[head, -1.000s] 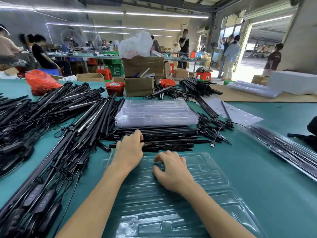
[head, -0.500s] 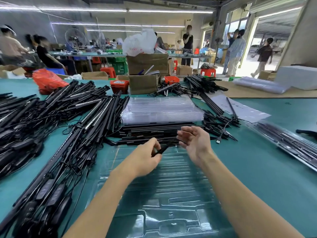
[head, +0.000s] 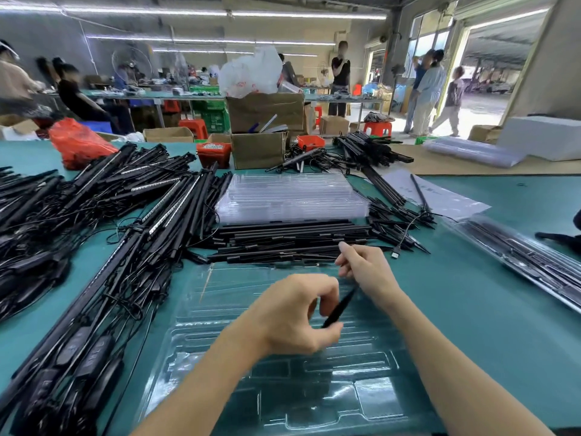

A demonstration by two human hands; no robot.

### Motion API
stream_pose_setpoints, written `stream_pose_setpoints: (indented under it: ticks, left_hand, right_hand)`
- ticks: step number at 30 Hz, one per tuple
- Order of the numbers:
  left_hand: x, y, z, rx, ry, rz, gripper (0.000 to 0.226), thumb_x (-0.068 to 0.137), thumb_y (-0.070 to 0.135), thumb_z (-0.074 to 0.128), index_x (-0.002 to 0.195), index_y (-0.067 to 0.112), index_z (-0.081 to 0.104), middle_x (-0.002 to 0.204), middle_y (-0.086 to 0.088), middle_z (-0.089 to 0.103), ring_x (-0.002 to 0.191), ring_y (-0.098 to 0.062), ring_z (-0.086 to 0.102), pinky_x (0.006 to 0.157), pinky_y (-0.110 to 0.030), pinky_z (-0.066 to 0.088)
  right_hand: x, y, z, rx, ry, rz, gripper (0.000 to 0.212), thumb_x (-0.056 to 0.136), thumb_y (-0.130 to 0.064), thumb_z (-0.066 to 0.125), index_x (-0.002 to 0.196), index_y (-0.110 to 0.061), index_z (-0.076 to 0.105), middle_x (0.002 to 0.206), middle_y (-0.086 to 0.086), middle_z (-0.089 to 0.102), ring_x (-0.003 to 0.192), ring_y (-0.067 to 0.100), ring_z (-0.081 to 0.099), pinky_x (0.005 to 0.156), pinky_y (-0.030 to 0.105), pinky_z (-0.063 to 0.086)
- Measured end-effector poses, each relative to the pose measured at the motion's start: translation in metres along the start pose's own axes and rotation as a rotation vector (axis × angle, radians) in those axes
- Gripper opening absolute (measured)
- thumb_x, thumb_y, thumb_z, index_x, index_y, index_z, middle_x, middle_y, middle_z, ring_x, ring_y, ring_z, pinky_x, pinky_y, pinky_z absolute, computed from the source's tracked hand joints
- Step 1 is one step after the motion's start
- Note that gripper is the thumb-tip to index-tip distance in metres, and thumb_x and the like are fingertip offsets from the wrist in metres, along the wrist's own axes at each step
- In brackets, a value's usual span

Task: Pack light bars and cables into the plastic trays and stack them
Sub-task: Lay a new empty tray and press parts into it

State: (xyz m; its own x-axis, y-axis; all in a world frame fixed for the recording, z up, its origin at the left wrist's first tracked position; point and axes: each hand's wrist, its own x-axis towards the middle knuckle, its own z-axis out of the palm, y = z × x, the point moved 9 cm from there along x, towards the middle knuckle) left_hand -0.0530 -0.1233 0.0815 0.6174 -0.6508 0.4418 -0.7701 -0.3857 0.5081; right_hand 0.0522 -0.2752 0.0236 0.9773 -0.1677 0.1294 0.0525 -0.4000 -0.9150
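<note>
A: Which step?
B: Loading. Left hand (head: 292,316) and right hand (head: 366,269) each pinch one thin black spike (head: 339,306) over the empty clear tray (head: 283,388).
A: Next?
B: Probably seat it in a groove; the spike pile (head: 292,243) lies just beyond the hands on the desk (head: 487,309).

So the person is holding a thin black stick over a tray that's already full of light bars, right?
Not quite. The head view shows the clear plastic tray under the hands is empty, its moulded slots bare. The rest holds: the left hand and right hand hold a thin black stick above it.
</note>
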Motion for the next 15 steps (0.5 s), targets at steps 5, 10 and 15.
stream_pose_setpoints:
  ticks: [5,10,15]
  left_hand:
    - [-0.006,-0.017,0.004,-0.387,0.16,-0.156,0.014,0.082,0.017,0.078,0.081,0.014,0.064,0.077,-0.003,0.059,0.063,-0.014,0.05,0.056,-0.026,0.043]
    - [-0.014,-0.03,0.012,-0.77,0.082,-0.272,0.03,0.078,-0.003,0.074,0.08,0.02,0.056,0.085,-0.01,0.072,0.071,-0.023,0.07,0.056,-0.03,0.056]
    - [-0.023,-0.022,0.033,-0.475,-0.149,-0.242,0.038,0.075,0.014,0.085,0.095,0.032,0.057,0.089,0.003,0.075,0.071,-0.005,0.067,0.067,-0.017,0.05]
  right_hand:
    - [-0.002,0.0,-0.002,-0.017,-0.001,-0.011,0.044,0.102,-0.038,0.052,0.071,-0.012,0.069,0.057,0.001,0.067,0.049,0.006,0.055,0.059,0.03,0.045]
    - [-0.002,0.001,-0.002,-0.01,-0.001,-0.007,0.044,0.102,-0.039,0.052,0.074,-0.009,0.07,0.059,0.002,0.068,0.054,0.01,0.058,0.062,0.032,0.048]
    - [-0.003,0.001,-0.002,0.001,-0.017,-0.026,0.041,0.102,-0.034,0.054,0.076,-0.007,0.07,0.059,0.002,0.068,0.051,0.005,0.059,0.065,0.03,0.048]
